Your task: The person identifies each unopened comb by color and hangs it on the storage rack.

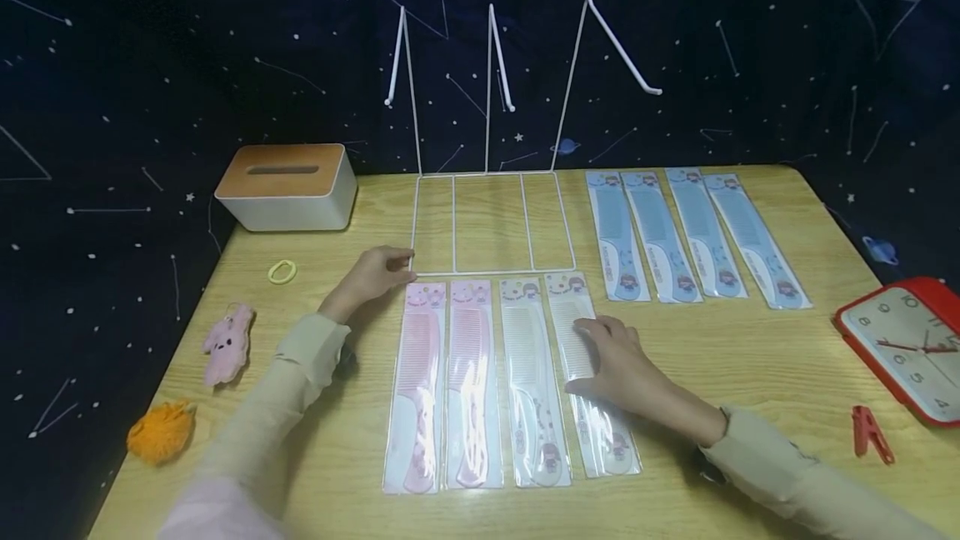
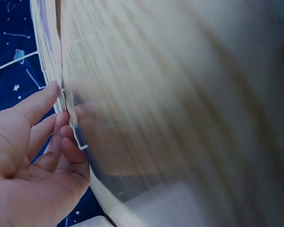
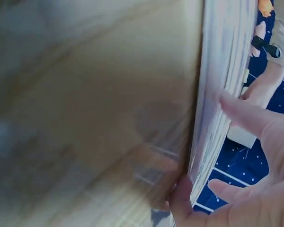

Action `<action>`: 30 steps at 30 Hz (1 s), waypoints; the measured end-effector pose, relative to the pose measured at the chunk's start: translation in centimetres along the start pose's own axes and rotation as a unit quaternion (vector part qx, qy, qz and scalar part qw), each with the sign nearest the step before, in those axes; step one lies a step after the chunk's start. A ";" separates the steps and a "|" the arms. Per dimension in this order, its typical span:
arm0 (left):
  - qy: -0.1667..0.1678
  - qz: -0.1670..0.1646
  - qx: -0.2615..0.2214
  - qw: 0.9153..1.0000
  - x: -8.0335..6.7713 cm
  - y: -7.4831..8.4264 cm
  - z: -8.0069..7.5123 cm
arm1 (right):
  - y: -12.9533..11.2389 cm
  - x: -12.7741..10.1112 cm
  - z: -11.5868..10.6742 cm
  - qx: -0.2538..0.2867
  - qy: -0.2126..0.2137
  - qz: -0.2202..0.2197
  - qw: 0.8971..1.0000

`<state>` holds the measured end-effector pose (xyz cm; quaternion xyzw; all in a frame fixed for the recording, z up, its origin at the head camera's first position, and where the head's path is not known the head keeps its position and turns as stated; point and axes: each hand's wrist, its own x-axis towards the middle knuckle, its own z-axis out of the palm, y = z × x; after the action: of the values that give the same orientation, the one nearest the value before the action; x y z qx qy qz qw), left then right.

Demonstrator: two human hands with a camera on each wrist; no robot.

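Note:
A white wire rack (image 1: 491, 272) with three upright prongs stands at the back middle of the table. At its front left corner, my left hand (image 1: 373, 275) pinches the wire with thumb and curled fingers. Two pink packaged combs (image 1: 417, 357) and two whitish packaged combs (image 1: 525, 340) lie side by side in front of the rack. My right hand (image 1: 626, 365) rests over the rightmost whitish packaged comb (image 1: 572, 307), thumb and fingers spread apart on it. In the right wrist view, the fingertips (image 3: 183, 189) touch near a stack-like edge seen side-on.
Several blue packaged combs (image 1: 652, 232) lie at the back right. A tissue box (image 1: 300, 207), a yellow hair tie (image 1: 282, 272), a pink plush toy (image 1: 228, 346) and an orange fluffy ball (image 1: 160, 433) are on the left. A red clock (image 1: 903, 340) and a red clip (image 1: 870, 433) are on the right.

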<state>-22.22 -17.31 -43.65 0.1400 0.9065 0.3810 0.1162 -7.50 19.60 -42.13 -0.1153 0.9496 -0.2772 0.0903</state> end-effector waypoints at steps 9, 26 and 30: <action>-0.008 -0.015 -0.012 1.000 0.1 0.2 -0.2 | 1.3 -0.2 -1.6 0.103 -0.043 0.025 0.993; -0.003 -0.030 -0.018 0.999 0.2 0.1 -0.1 | -6.6 2.1 -7.4 0.301 -0.021 -0.163 0.939; -0.006 -0.039 -0.033 0.999 0.2 0.4 -0.2 | -9.9 3.8 -8.4 0.307 -0.027 -0.205 0.929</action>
<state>-22.36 -17.10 -43.20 0.1025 0.8977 0.4046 0.1409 -11.40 14.71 -30.13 -0.2821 0.7709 -0.5642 0.0884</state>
